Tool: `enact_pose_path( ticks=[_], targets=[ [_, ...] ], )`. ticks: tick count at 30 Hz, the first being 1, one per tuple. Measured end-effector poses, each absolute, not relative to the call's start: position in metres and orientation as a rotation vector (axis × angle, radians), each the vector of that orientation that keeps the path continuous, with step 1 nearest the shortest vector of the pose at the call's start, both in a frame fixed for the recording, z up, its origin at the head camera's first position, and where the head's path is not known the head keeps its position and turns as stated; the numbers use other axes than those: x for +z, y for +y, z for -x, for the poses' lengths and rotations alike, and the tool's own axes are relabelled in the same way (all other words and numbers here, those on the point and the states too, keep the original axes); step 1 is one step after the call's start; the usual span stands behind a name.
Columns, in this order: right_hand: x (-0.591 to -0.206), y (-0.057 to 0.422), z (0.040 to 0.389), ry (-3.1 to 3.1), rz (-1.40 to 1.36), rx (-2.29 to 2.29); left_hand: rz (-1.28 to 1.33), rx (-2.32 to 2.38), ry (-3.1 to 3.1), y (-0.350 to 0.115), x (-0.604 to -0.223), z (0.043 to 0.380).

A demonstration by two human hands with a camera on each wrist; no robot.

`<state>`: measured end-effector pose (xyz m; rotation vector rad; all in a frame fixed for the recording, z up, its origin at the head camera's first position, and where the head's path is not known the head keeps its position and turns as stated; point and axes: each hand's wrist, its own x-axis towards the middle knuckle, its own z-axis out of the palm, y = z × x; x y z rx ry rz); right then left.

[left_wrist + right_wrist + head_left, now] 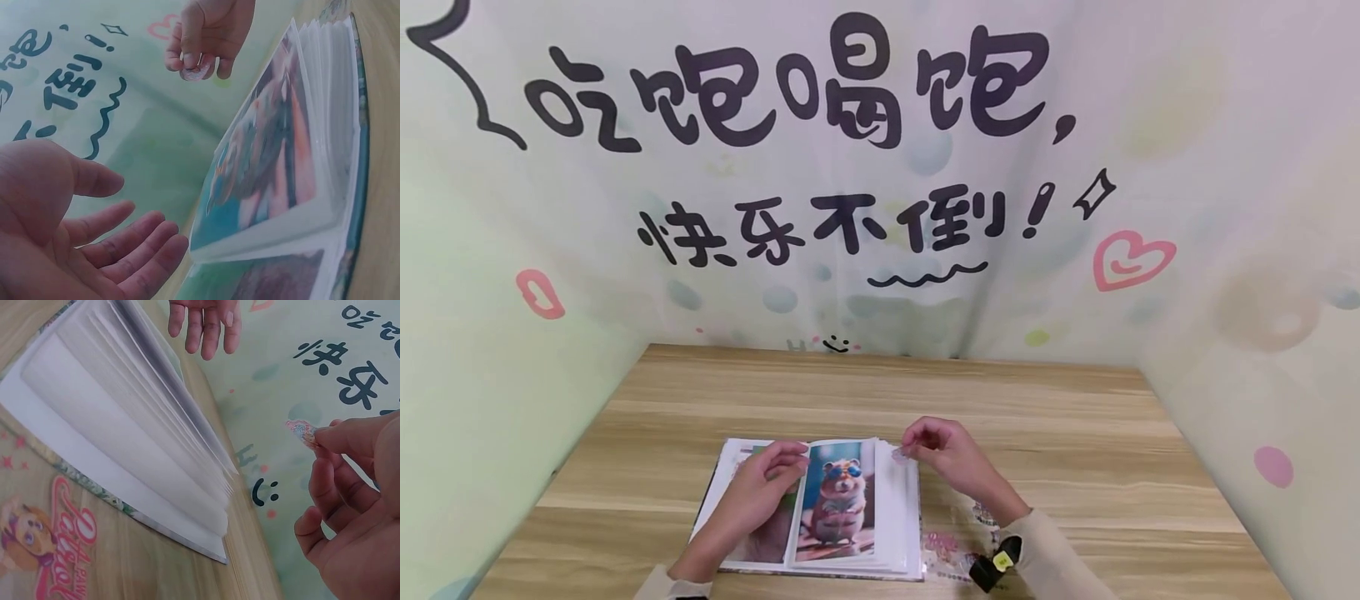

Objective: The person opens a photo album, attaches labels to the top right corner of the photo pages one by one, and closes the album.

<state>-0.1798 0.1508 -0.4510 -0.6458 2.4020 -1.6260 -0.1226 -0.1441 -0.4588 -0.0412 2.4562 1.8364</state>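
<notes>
A photo album (897,525) lies spread on the wooden table, showing a picture of a hamster in blue sunglasses (838,512) on its right side. Over the album's left page hovers my left hand (752,493), its fingers relaxed and holding nothing. In the left wrist view those fingers are apart from the pages. My right hand (953,457) is raised above the album's far right corner. Between its thumb and forefinger it pinches a small colourful sticker (302,432), whose printed design is too small to make out.
Right of the album lies a clear sticker sheet (40,544) with pink lettering and a cartoon dog, partly under my right forearm in the head view. A white backdrop (880,317) with black writing rises behind the table's far edge (925,363).
</notes>
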Motion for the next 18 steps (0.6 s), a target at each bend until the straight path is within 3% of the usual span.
enact_pose_path(
  ticks=[18],
  targets=[
    [-0.458, 0.141, 0.185, 2.395, 0.607, -1.616, 0.034, 1.571, 2.723, -0.167, -0.463, 0.114]
  ],
)
